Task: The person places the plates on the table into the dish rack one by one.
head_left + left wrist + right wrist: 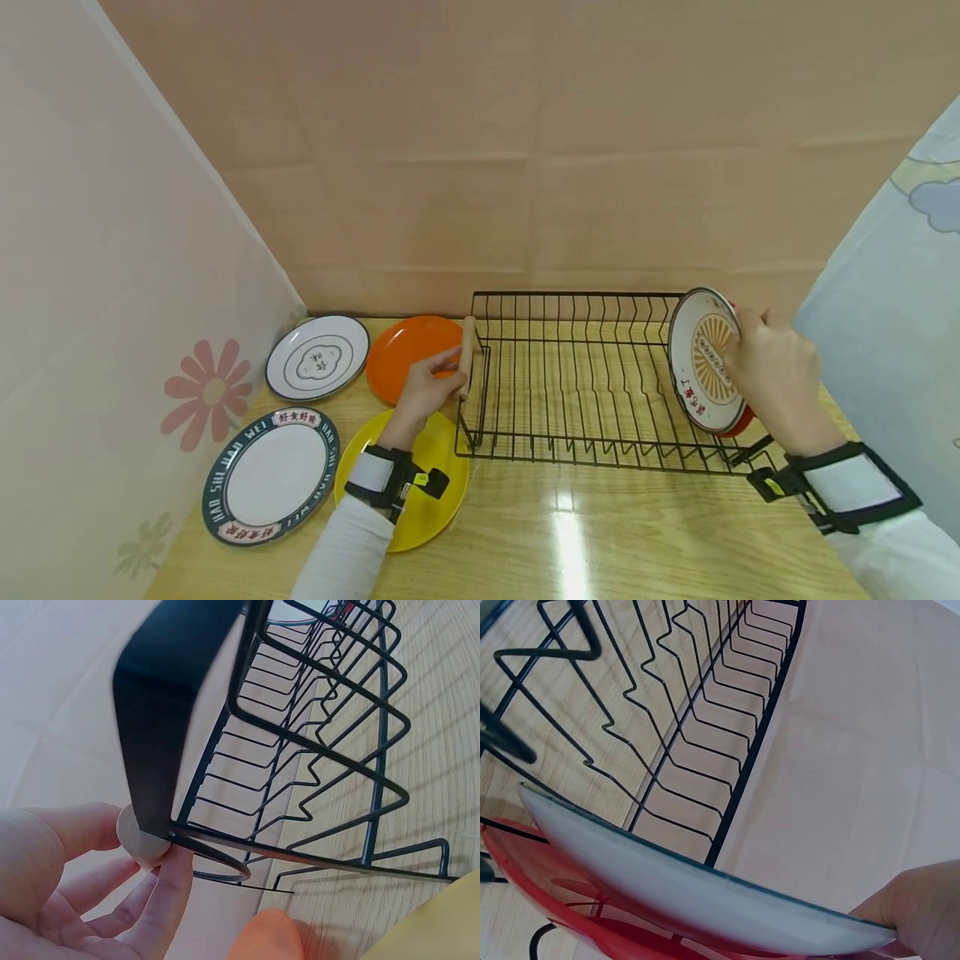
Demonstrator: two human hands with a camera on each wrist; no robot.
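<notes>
White-faced patterned plate (705,360) stands nearly upright at the right end of the black wire dish rack (592,383), right of centre in the head view, pinched at its rim by the right hand (772,375) with a red plate (738,423) just behind it. If it misses a slot between the wires, it could tip against the red plate. Left hand (423,392) curls narrowly around the rack's wooden handle (467,357), beside the orange plate (408,354).
</notes>
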